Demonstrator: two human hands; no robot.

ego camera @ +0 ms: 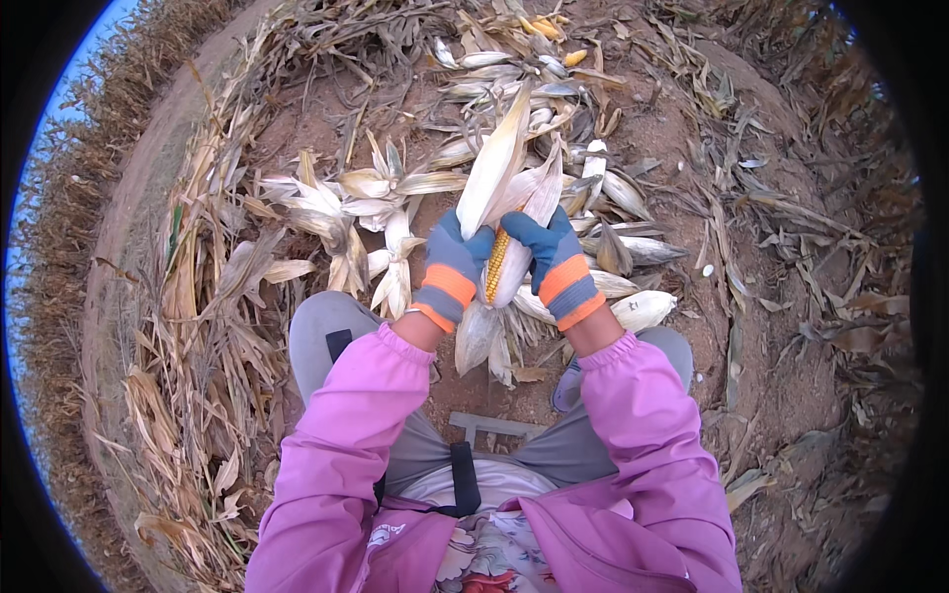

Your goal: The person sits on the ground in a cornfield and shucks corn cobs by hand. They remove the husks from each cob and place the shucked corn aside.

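Between my two gloved hands is an ear of corn (498, 261), its yellow kernels bared along one side. Pale dry husk leaves (495, 164) stand away from it, pointing away from me. My left hand (457, 248), in a blue, grey and orange work glove, grips the husk at the left of the ear. On the other side my right hand (552, 248), gloved alike, pinches the husk by the exposed kernels. The fingertips of both hands are partly hidden behind husk.
Several husk-covered ears (643, 310) lie in a heap beyond and right of my hands. Empty-looking opened husks (319, 211) spread to the left. Bare yellow ears (545, 28) sit at the far end. Dry stalks (200, 348) line the left, and a low frame (497, 425) is between my legs.
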